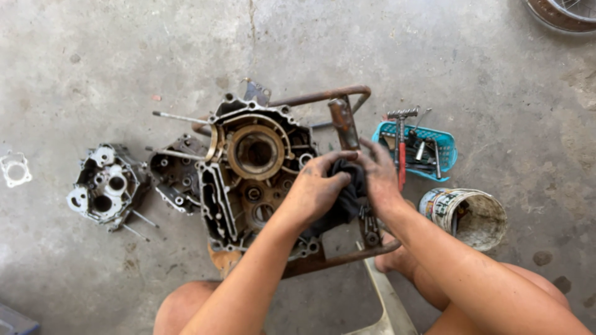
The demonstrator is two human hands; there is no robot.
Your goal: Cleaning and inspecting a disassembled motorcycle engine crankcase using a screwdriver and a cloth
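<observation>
Bare knees and forearms lie nearest; both hands meet on a dark rag (pixel 343 198) — the left hand (pixel 316 189) curled shut around it, the right hand (pixel 379 177) pinching it with bent fingers, seemingly to wipe. The rag presses the right side of the engine crankcase (pixel 248 180), propped on a rusty metal stand (pixel 344 118). Farther out on stained concrete floor (pixel 124 56): a cylinder head (pixel 102 189) left, a blue tool basket (pixel 428 149) and grimy bucket (pixel 469 214) right.

Informal repair workshop, work done on bare ground. Stained, cracked concrete floor (pixel 112 56) serves as workbench. Greasy engine crankcase (pixel 251 177) rests on rusty metal frame (pixel 338 102); other engine castings (pixel 105 186) lie beside it on floor. Blue plastic basket (pixel 444 146) holds hand tools, red-handled hammer (pixel 401 155) among them. Dirty bucket (pixel 465 214) stands near. Edge of wheel rim (pixel 562 12) visible top right.
</observation>
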